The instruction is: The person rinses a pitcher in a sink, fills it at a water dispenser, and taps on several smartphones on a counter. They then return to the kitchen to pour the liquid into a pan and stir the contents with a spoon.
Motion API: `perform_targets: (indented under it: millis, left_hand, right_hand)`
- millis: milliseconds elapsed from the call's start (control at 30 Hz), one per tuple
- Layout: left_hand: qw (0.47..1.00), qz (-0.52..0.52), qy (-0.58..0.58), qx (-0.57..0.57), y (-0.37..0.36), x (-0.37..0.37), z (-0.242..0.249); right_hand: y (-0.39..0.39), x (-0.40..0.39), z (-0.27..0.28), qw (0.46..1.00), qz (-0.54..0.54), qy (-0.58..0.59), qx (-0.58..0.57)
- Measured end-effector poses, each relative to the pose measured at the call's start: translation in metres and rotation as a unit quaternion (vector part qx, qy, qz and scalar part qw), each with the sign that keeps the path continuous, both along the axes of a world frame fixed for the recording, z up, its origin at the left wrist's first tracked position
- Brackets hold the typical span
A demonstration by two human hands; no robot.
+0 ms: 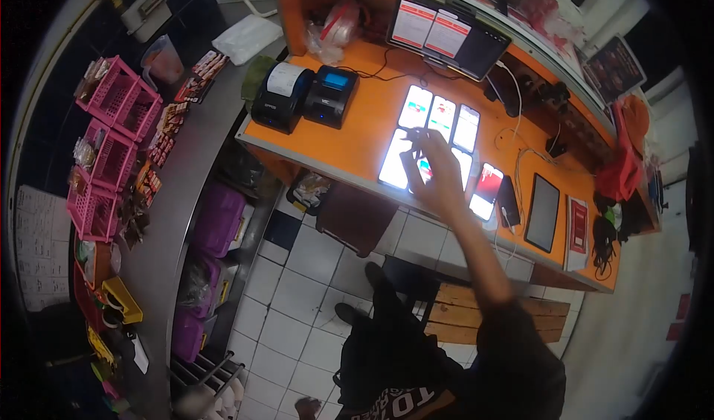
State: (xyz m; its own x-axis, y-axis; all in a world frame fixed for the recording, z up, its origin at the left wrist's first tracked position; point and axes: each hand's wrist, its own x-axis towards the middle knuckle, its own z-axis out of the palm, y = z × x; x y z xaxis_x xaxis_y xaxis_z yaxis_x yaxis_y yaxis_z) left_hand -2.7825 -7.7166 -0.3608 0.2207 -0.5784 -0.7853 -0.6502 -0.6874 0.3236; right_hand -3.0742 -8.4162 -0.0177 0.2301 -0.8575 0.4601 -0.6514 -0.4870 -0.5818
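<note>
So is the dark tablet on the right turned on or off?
Off. The tablet has a dark, blank screen, while the phones beside it glow brightly.

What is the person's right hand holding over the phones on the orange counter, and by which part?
Nothing is held. The right hand is open, fingers spread, over the lit phones on the orange counter. The left hand is out of view.

Large pale block letters reading "TO" show on the person's dark shirt (405, 404) at the bottom of the view, the rest cut off. Print on the lit phone screens (439, 133), the tablet (446, 34) and the red-and-white card (579, 230) on the orange tabletop (364, 126) is too small to read.
</note>
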Motion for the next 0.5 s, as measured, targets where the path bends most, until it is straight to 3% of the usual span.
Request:
perform_targets:
  millis: [33,67,133,167,267,300,333,400,500]
  left_hand:
    - [0.956,0.256,0.052,-0.131,0.018,-0.015,0.004]
    - [0.983,0.157,0.023,-0.095,0.022,-0.016,0.008]
    - [0.993,0.035,0.032,-0.109,0.025,-0.027,0.014]
    - [0.989,-0.016,0.043,-0.143,0.020,-0.031,0.015]
    - [0.923,-0.197,0.062,-0.324,-0.004,-0.040,0.019]
    - [0.960,0.152,0.225,-0.075,-0.025,-0.054,0.022]
    - [0.778,0.590,0.209,0.050,-0.069,-0.072,0.044]
    - [0.838,0.510,0.194,0.014,-0.124,-0.075,0.054]
    - [0.851,0.483,0.203,-0.035,-0.189,-0.076,0.068]
  right_hand:
    - [-0.028,-0.006,-0.017,0.998,-0.028,0.051,0.012]
    - [-0.058,-0.016,-0.030,0.993,-0.054,0.102,0.022]
    - [-0.106,-0.042,-0.057,0.956,-0.123,0.243,-0.107]
    - [-0.120,-0.054,-0.057,0.954,-0.137,0.236,-0.123]
    - [-0.154,-0.080,-0.050,0.946,-0.149,0.241,-0.156]
    - [-0.158,-0.085,-0.047,0.941,-0.164,0.255,-0.152]
    - [-0.163,-0.090,-0.044,0.934,-0.181,0.270,-0.150]
    - [-0.169,-0.095,-0.038,0.928,-0.171,0.284,-0.171]
    - [-0.180,-0.101,-0.034,0.918,-0.176,0.302,-0.186]
